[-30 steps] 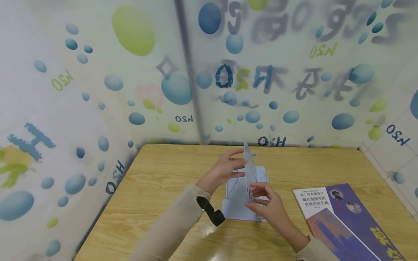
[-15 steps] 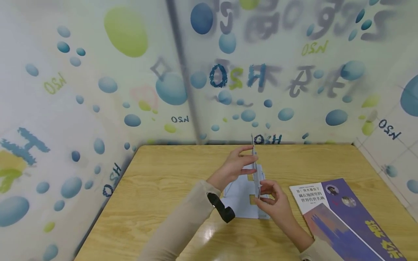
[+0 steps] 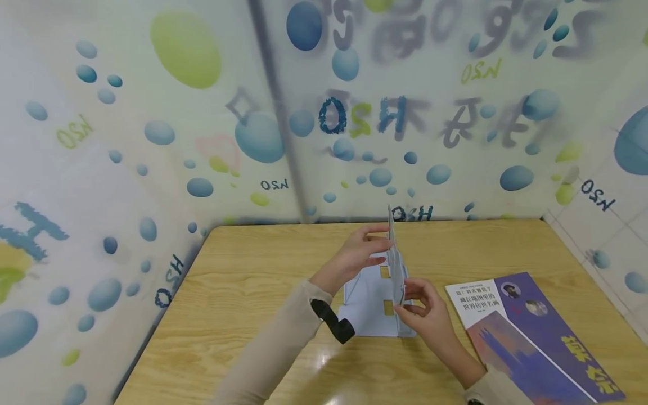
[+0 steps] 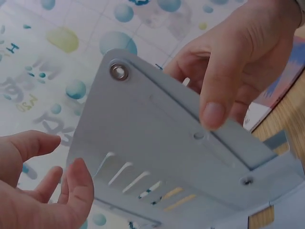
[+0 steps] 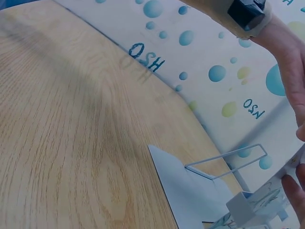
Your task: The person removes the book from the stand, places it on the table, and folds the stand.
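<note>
"What are the 2 hands doing?"

"The right hand (image 3: 427, 316) pinches the panel (image 4: 138, 114) by its edge, thumb on the slotted face. The left hand (image 3: 349, 259), just beyond, rests loosely bent fingers at another edge, closed round nothing. The panel stands on edge over the base (image 3: 372, 323), between them."

"And doing that well?"

"I'd grip firmly on the right, let the left merely steady, and move the panel slowly, clear of the loop (image 5: 223, 155) on the base. A sideways jerk might tip the lot."

"Anything to read?"

"The book (image 3: 534, 337), to the right on the table (image 3: 273, 264), has 2 Chinese lines, 藏在地图里的 and 世界传世名画; its yellow characters I can't make out. Farthest, the wall (image 3: 435, 129) carries H2O and N2O, back to front."
</note>
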`<act>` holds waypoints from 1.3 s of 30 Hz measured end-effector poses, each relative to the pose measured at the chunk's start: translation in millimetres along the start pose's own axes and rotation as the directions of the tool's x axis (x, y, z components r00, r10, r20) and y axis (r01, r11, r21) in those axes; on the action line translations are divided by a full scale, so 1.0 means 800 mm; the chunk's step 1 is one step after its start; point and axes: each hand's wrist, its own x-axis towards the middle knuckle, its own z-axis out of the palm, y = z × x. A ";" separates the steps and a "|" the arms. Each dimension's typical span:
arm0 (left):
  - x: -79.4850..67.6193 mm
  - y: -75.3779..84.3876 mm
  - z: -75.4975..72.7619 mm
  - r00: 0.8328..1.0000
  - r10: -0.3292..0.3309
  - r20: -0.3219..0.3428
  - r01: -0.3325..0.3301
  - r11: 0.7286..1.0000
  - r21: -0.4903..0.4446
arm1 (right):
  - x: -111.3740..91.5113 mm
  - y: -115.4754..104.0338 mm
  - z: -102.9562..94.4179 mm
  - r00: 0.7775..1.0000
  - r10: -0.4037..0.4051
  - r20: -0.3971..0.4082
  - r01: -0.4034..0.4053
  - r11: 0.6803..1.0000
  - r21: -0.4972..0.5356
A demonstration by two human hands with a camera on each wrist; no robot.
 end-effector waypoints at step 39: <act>0.001 -0.150 -0.071 0.983 0.171 0.066 -0.182 0.856 0.484 | 0.001 -0.002 0.006 1.000 0.012 -0.020 -0.012 1.000 -0.003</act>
